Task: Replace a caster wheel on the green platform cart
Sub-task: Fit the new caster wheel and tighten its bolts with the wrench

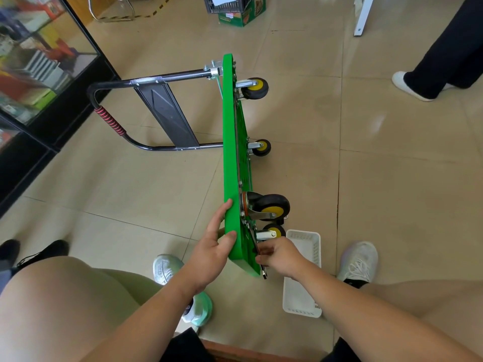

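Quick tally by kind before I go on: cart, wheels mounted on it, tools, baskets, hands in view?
Green platform cart: 1
Caster wheels: 4
Wrench: 1
White basket: 1
Hands (left hand, right hand): 2
Total: 9

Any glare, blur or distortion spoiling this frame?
Head view: wide-angle lens bows the tile joints; pale glare on the beige tiled floor at right; glass display cabinet at left smeared; green platform cart, left hand and right hand sharp.
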The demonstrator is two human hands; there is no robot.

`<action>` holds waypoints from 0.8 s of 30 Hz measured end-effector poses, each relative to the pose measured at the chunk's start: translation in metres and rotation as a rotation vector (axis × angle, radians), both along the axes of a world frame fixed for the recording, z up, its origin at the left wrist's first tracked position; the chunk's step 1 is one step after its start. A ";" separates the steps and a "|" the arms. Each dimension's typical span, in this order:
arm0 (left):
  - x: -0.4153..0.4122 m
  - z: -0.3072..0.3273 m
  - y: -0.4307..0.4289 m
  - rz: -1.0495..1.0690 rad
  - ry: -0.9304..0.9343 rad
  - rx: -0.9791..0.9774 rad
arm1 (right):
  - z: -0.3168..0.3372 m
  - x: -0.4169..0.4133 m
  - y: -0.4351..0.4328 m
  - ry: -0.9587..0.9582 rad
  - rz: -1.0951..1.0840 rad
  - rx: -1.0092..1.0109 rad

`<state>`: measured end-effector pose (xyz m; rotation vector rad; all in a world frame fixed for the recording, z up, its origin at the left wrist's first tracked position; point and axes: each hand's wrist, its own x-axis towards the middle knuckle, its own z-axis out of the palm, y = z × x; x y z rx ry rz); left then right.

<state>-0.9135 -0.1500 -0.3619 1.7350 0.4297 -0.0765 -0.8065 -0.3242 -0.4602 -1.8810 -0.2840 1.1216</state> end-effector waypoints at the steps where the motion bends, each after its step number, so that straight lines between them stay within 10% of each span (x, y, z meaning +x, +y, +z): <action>1: 0.000 0.000 0.000 0.001 0.001 -0.001 | 0.000 0.001 0.001 -0.009 0.015 -0.004; 24: 0.003 0.009 -0.005 0.011 -0.007 -0.022 | -0.010 -0.019 0.000 0.081 -0.113 0.098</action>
